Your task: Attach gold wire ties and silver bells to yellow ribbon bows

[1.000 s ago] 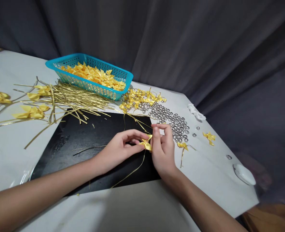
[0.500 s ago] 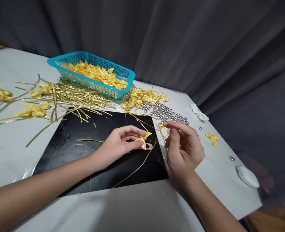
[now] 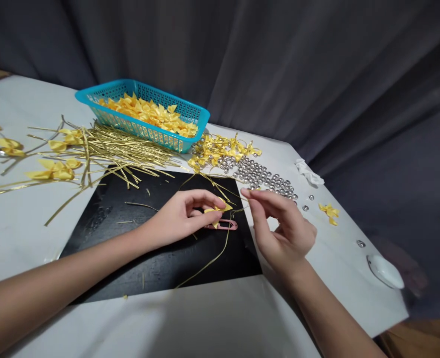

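Note:
My left hand (image 3: 190,214) pinches a yellow ribbon bow (image 3: 222,205) between thumb and fingers, low over a black mat (image 3: 104,248). Just under the bow lies a pink slotted tool (image 3: 229,224), partly hidden by the fingers. To the right, my right hand (image 3: 283,223) is closed at the fingertips on a thin gold cord (image 3: 238,197), which runs toward the bow. Another stretch of cord curves down across the mat. Past my right fingertips, a heap of silver beads (image 3: 255,171) spreads over the white table.
A blue basket (image 3: 141,122) of yellow ribbon pieces stands at the back, with a bundle of gold cords (image 3: 126,149) before it. Small yellow bows (image 3: 216,149) lie beside the beads. A white mouse-shaped object (image 3: 386,271) sits at the right edge, and a crumpled white piece (image 3: 309,172) lies farther back.
My right fingertips have moved slightly left, and a yellow piece beside them is now mostly hidden. More of the pink tool shows beneath the bow in my left hand.

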`<state>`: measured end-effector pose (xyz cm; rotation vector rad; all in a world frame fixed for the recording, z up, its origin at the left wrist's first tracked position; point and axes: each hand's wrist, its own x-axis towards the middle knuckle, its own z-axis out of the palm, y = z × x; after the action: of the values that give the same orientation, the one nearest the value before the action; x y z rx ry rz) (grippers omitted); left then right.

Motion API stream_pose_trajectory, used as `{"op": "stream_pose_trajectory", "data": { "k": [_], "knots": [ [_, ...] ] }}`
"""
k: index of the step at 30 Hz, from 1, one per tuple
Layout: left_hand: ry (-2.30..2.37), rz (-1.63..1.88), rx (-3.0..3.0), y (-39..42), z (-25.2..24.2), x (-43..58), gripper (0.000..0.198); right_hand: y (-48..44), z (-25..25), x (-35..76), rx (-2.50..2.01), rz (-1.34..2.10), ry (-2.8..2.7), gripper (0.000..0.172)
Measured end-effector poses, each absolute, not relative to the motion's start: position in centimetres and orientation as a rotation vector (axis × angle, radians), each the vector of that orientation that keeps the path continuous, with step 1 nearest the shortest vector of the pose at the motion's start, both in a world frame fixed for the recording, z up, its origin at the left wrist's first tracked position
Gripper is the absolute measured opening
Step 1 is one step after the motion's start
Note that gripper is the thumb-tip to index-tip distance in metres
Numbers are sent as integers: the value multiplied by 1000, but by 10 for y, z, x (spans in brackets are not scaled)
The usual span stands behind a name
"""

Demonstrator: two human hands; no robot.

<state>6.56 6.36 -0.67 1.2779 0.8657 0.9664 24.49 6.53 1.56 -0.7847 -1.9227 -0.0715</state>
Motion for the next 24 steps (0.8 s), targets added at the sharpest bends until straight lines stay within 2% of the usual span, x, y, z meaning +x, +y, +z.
{"op": "stream_pose_trajectory", "data": {
  "k": [3, 9, 24],
  "knots": [
    [874, 959, 1265, 64, -6, 65, 21, 66, 19, 249, -727, -142, -2054, 23],
    [902, 900, 1237, 64, -4, 64, 28, 67, 21, 253, -674, -17, -2310, 18],
    [800, 926, 1169, 67, -3, 61, 27, 67, 19, 253, -688, -5, -2381, 17]
  ]
}}
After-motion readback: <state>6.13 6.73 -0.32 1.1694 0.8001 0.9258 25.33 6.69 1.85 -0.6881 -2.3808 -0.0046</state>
